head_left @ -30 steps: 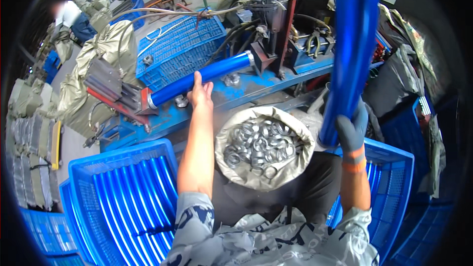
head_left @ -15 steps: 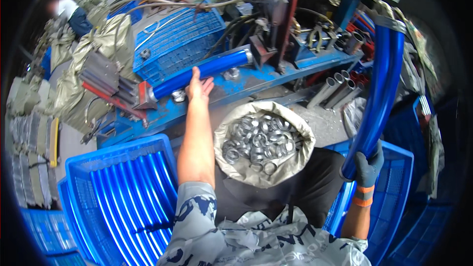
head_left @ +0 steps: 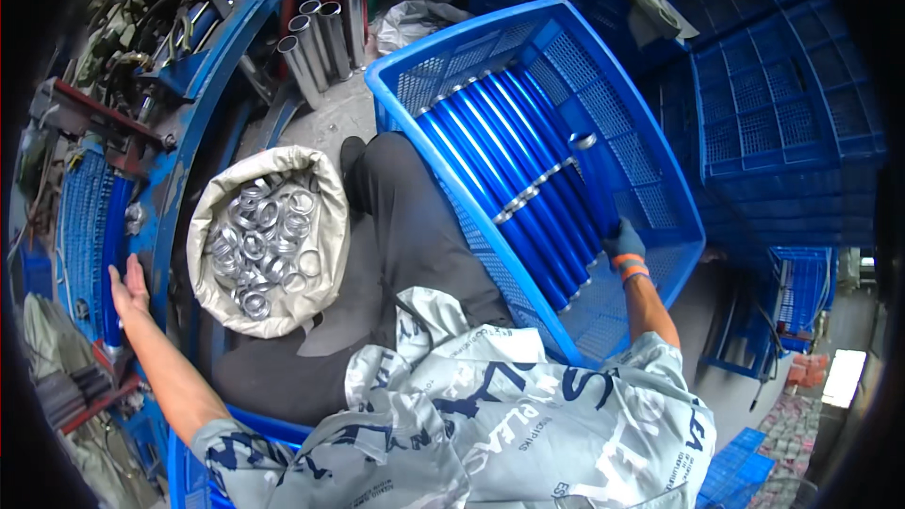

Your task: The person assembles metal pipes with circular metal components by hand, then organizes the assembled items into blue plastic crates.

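My right hand (head_left: 624, 243), in a dark glove with an orange-striped cuff, grips the lower end of a blue metal tube (head_left: 596, 179). That tube has a silver ring at its far end and is inside the blue plastic crate (head_left: 558, 344), beside rows of similar blue tubes (head_left: 556, 245). My bare left hand (head_left: 130, 287) is open, fingers spread, at the bench on the left. Next to it another blue tube (head_left: 115, 217) sits in the bench fixture; whether the fingers touch it I cannot tell. A cloth sack (head_left: 330, 269) of loose silver rings (head_left: 267, 236) stands between my arms.
Several bare metal pipes (head_left: 330, 33) stand upright on the floor beside the blue bench (head_left: 212, 61). Stacked blue crates (head_left: 773, 123) rise at the right. Another blue crate (head_left: 184, 471) is partly hidden below my left arm.
My view has swung right. My right hand has brought the blue tube from upright beside me down into the right crate. The left hand stays open near the fixture's tube.
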Available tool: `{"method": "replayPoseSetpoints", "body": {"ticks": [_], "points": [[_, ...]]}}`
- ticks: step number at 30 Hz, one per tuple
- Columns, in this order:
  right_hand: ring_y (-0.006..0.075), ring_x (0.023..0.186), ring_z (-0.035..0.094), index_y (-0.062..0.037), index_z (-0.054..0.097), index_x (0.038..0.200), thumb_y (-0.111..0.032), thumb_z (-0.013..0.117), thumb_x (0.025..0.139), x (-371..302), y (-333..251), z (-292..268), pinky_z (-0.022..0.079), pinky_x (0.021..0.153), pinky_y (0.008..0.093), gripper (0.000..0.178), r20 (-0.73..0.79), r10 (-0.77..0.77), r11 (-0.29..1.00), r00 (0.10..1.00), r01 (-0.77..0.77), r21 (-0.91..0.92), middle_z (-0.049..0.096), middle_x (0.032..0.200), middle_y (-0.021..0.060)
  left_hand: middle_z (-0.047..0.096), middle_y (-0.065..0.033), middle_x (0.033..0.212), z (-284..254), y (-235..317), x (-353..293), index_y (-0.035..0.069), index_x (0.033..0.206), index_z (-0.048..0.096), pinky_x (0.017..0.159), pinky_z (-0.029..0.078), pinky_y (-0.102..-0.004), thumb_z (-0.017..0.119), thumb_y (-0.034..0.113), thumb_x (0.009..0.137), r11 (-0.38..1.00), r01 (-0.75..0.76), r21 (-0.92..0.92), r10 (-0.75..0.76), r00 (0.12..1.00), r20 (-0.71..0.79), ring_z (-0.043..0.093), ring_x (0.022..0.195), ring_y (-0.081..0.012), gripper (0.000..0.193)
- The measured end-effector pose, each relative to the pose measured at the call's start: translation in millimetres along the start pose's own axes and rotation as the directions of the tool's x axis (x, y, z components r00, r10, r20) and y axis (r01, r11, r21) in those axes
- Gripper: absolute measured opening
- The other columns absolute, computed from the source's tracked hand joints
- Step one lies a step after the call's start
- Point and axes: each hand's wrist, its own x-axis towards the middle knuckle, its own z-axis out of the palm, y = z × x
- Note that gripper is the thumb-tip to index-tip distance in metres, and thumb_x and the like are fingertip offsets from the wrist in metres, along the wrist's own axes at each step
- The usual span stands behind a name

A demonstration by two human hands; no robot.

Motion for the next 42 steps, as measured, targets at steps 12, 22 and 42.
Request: {"method": "replayPoseSetpoints", "body": {"ticks": [12, 22, 42], "points": [[0.0462, 0.135, 0.072, -0.0118, 0.061, 0.156, -0.030, 0.089, 0.084, 105, 154, 181, 0.055, 0.118, 0.0541, 0.080, 0.170, 0.201, 0.957, 0.965, -0.157, -0.244, 0.075, 0.142, 0.0262, 0.072, -0.0158, 0.153, -116, -37, -235, -0.003, 0.155, 0.062, 0.107, 0.065, -0.0374, 0.069, 0.028, 0.117, 0.890, -0.319, 0.327, 0.377, 0.917, -0.131, 0.076, 0.135, -0.0273, 0.049], [0.0406, 0.146, 0.066, -0.0112, 0.076, 0.141, -0.051, 0.070, 0.097, 142, 212, 309, 0.051, 0.122, 0.0537, 0.060, 0.476, 0.227, 0.945, 0.850, -0.073, -0.319, 0.065, 0.160, 0.0242, 0.083, -0.0138, 0.105, -247, -79, -464, 0.001, 0.115, 0.086, 0.075, 0.057, -0.0313, 0.076, 0.034, 0.110, 0.442, 0.029, 0.896, 0.533, 0.795, -0.288, 0.073, 0.088, -0.0184, 0.034], [0.0433, 0.130, 0.074, -0.0101, 0.082, 0.138, -0.072, 0.078, 0.095, -149, -596, 109, 0.055, 0.117, 0.0468, 0.075, 0.280, -0.949, 0.230, 0.145, 0.925, 0.302, 0.077, 0.140, 0.0254, 0.083, -0.0156, 0.089, -391, -274, -590, 0.007, 0.085, 0.085, 0.095, 0.061, -0.0480, 0.083, 0.067, 0.095, 0.104, 0.534, 0.839, 0.362, 0.765, -0.532, 0.081, 0.091, -0.0342, 0.061]]}}
